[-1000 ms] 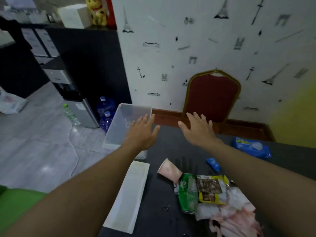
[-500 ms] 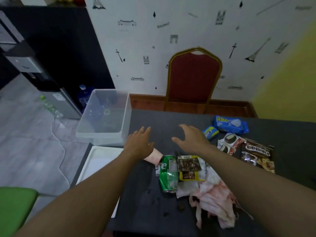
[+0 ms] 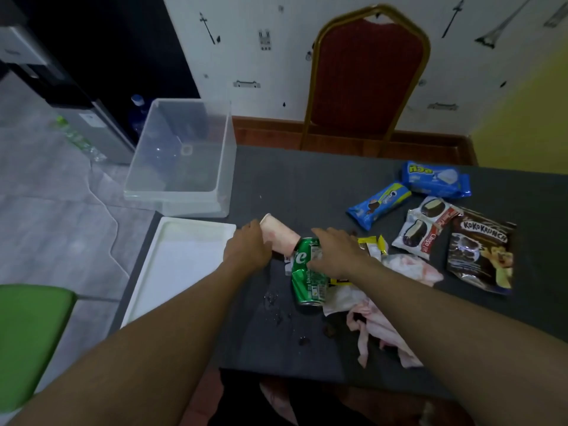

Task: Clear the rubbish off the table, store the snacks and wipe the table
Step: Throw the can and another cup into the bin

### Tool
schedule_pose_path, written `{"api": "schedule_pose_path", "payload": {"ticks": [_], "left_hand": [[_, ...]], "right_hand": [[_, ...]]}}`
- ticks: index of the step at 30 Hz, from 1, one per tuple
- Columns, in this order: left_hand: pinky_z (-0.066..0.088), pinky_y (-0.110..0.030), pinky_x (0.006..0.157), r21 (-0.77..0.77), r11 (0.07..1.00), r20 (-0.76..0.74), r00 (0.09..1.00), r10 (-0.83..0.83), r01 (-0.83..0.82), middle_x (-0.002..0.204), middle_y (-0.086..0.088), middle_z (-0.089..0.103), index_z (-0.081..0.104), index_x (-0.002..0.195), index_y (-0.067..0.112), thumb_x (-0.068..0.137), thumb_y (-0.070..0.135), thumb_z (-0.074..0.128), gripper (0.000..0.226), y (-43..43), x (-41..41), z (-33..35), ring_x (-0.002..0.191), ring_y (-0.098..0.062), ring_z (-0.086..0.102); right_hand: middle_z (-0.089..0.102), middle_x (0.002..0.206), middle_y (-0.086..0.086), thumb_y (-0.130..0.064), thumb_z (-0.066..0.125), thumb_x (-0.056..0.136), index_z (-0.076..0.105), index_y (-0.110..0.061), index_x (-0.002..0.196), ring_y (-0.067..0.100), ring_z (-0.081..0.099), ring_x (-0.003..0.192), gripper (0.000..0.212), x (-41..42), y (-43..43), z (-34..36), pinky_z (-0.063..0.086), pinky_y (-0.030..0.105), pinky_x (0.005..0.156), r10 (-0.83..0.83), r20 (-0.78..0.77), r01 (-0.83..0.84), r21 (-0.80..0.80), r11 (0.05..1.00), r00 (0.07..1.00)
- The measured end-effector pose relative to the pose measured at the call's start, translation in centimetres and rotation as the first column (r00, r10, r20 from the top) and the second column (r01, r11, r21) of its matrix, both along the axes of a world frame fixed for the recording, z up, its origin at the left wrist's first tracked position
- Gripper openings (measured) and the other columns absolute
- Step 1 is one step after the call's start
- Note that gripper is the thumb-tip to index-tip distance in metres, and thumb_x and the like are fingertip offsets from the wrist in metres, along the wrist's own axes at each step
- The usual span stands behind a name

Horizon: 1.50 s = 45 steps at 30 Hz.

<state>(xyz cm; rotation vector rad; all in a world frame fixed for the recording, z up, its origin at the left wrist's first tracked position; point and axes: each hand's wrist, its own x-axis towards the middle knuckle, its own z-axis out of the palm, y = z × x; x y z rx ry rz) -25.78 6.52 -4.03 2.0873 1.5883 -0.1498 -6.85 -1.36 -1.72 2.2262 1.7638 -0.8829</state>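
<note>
while left hand (image 3: 246, 250) touches cup (image 3: 281, 239), right hand (image 3: 336, 253) rests on can (image 3: 307, 284).

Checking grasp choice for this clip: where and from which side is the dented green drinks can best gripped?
Probably round its middle, from above. The dented green drinks can lies on its side, long axis running away from the person, so a grip can close across its curved sides.

Both forearms bare, reaching forward, converging. Pose, left hand (image 3: 247, 249): palm down, knuckles up, fingers bent downward, tips hidden. Pose, right hand (image 3: 336, 253): palm down, fingers loosely extended forward-left. Hands near each other, not touching.
</note>
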Motion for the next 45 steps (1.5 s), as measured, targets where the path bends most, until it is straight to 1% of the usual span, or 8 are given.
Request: {"api": "schedule_pose_path", "payload": {"ticks": [8,13,17,20,26,31,37,45], "left_hand": [[0.050,-0.042,0.090,-0.063,0.996,0.094,0.993,0.074,-0.068,0.121,-0.011,0.064,0.055,0.124,0.014,0.093,0.041,0.060,0.042,0.2,-1.0,0.2,0.108,-0.032,0.061],[0.048,-0.042,0.091,-0.058,0.995,0.111,0.990,0.091,-0.085,0.124,-0.014,0.061,0.054,0.126,0.012,0.093,0.038,0.060,0.043,0.5,-1.8,1.2,0.110,-0.034,0.059],[0.048,-0.042,0.095,-0.045,0.994,0.107,0.989,0.103,-0.098,0.126,-0.017,0.060,0.053,0.122,0.011,0.095,0.037,0.056,0.037,0.4,-2.4,2.0,0.112,-0.036,0.057],[0.046,-0.041,0.093,-0.029,0.992,0.110,0.986,0.128,-0.125,0.125,-0.017,0.059,0.054,0.119,0.010,0.097,0.034,0.055,0.033,0.2,-3.0,2.9,0.112,-0.037,0.057],[0.043,-0.036,0.084,-0.004,0.988,0.140,0.978,0.156,-0.157,0.118,-0.016,0.061,0.054,0.109,0.009,0.096,0.031,0.055,0.025,-0.5,-5.4,4.4,0.106,-0.035,0.057],[0.044,-0.035,0.077,0.003,0.975,0.179,0.959,0.218,-0.222,0.110,-0.014,0.062,0.050,0.094,0.014,0.095,0.028,0.055,0.014,-1.2,-8.2,5.5,0.097,-0.032,0.058],[0.037,-0.034,0.069,0.057,0.942,0.201,0.928,0.313,-0.330,0.088,-0.006,0.055,0.044,0.084,0.014,0.097,0.024,0.050,0.017,-1.9,-12.2,6.5,0.081,-0.025,0.050],[0.038,-0.034,0.066,0.150,0.829,0.225,0.835,0.502,-0.539,0.089,-0.009,0.059,0.047,0.084,0.013,0.092,0.022,0.051,0.013,-2.4,-19.3,7.6,0.078,-0.025,0.054]], "right_hand": [[0.056,0.122,0.004,-0.026,0.075,0.082,0.050,-0.022,0.117,0.027,0.054,0.116,0.043,-0.4,0.1,-0.6,0.042,0.039,0.093,-0.040,-0.056,0.043,0.062,0.997,0.998],[0.060,0.105,-0.003,-0.029,0.077,0.079,0.047,-0.026,0.103,0.023,0.055,0.104,0.038,-0.5,0.8,0.5,0.034,0.036,0.085,-0.036,-0.099,0.037,0.008,0.999,0.994],[0.057,0.101,-0.002,-0.034,0.086,0.074,0.052,-0.025,0.094,0.020,0.055,0.093,0.041,-0.4,1.2,1.4,0.039,0.033,0.066,-0.062,-0.204,0.068,0.019,0.998,0.977],[0.056,0.102,-0.002,-0.037,0.088,0.072,0.052,-0.025,0.092,0.018,0.054,0.091,0.043,-0.7,1.6,2.2,0.044,0.032,0.065,-0.041,-0.239,0.054,0.047,0.997,0.970],[0.057,0.100,-0.003,-0.034,0.091,0.069,0.050,-0.025,0.097,0.013,0.053,0.085,0.051,-2.0,2.7,3.3,0.042,0.031,0.063,0.046,-0.264,-0.027,0.076,0.997,0.963],[0.052,0.132,0.001,-0.039,0.088,0.072,0.049,-0.027,0.140,0.021,0.054,0.118,0.080,-4.2,3.8,3.8,0.050,0.037,0.097,0.173,-0.280,-0.153,0.093,0.984,0.944],[0.060,0.116,0.003,-0.034,0.086,0.071,0.064,-0.026,0.121,0.021,0.060,0.103,0.056,-8.0,5.9,4.5,0.049,0.031,0.083,0.309,-0.269,-0.269,0.175,0.947,0.912],[0.062,0.122,0.003,-0.027,0.083,0.074,0.061,-0.020,0.127,0.018,0.058,0.103,0.058,-14.5,8.3,4.7,0.044,0.026,0.080,0.382,-0.317,-0.321,0.229,0.919,0.868]]}}
